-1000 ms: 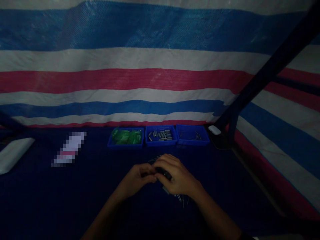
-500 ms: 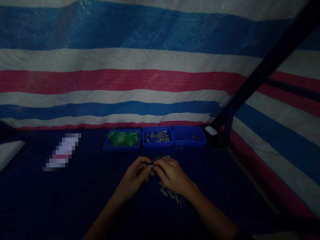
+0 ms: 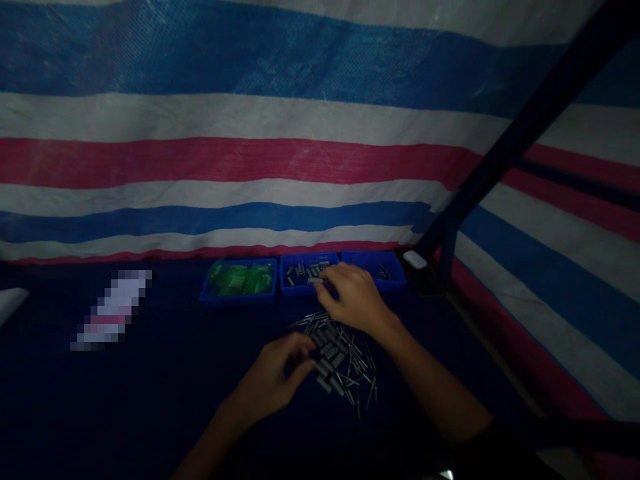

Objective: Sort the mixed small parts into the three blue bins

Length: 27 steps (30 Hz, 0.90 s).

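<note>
- Two bare hands work in very weak light, so many small details are lost in the dark.
- The left hand [image 3: 277, 377], at the lower centre of the frame, lies with curled fingers on the near edge of the pile of metal pieces [image 3: 336, 353]. I cannot tell if the fingers pinch a piece or only touch the pile.
- The right hand [image 3: 354, 295] is above the pile, at the front wall of the middle bin [image 3: 300, 273]. Its fingertips are drawn together next to a pale speck (maybe one short cylinder), but the grip is too dim to judge.
- The pile holds short grey cylinders and thin pins, scattered between the two hands. Single pieces are hard to separate by eye.
- The middle bin holds the same kind of grey cylinders, and the right hand covers part of it.
- The left bin [image 3: 239, 280] holds something green and shiny. The right bin [image 3: 377, 265] shows only a few small pieces.
- A blurred patch [image 3: 113, 310] at centre left hides one item completely.
- A white shape [image 3: 7, 300] is cut off by the left edge.
- A small white object [image 3: 415, 259] sits at the foot of a dark pole [image 3: 525, 127], which goes up to the upper right corner.
- The dark blue table cover [image 3: 150, 400] carries everything. A striped tarp [image 3: 250, 160] in blue, white and red closes the back and the right side.
</note>
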Motion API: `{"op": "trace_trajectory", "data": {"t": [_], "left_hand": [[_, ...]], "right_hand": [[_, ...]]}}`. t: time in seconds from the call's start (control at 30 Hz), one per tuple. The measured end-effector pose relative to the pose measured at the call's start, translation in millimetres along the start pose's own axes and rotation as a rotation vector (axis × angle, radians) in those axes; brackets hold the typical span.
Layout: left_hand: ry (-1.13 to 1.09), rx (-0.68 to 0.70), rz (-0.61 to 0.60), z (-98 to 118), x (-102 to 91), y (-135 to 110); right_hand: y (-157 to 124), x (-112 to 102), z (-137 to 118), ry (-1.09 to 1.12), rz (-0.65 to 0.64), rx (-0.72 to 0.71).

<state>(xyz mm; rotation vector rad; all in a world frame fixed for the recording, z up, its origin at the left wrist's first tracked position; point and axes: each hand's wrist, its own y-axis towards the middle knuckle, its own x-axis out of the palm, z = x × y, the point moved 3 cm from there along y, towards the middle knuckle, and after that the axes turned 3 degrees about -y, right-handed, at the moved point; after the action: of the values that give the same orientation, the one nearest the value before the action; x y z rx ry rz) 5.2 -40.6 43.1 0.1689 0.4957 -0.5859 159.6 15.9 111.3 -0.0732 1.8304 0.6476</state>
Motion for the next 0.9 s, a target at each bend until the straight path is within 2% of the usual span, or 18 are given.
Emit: {"op": "trace_trajectory", "data": {"t": [0.1,0.17,0.23,0.3,0.37,0.47,0.67,0.9], "left_hand": [[0.17,0.114,-0.237,7,9.7,-4],[0.211,0.113,-0.306,7,15.1,-6],[0.216,0.083,-0.315,5,18.4,-6],[0.194,0.053,-0.294,2,19.4,-4],[0.135,0.032,-0.249,0,18.3,-1],[-0.028,-0.007,-0.148,-3,13.5,4],[-0.332,-0.209,0.146,-19,-6.8,8],[-0.377,-0.252,0.096,-20,-7.2,5]], "right_hand": [[15,-1,5,-0.039,0.03,0.055],[12,7,6,0.006,0.033,0.053],[-3,19,5,0.105,0.015,0.018],[-25,31,4,0.205,-0.023,-0.014],[-47,39,5,0.258,-0.017,0.019],[-69,41,-1,0.258,-0.055,-0.024],[-68,33,-19,0.271,-0.131,-0.155],[-68,45,-25,0.251,-0.142,-0.15]]}}
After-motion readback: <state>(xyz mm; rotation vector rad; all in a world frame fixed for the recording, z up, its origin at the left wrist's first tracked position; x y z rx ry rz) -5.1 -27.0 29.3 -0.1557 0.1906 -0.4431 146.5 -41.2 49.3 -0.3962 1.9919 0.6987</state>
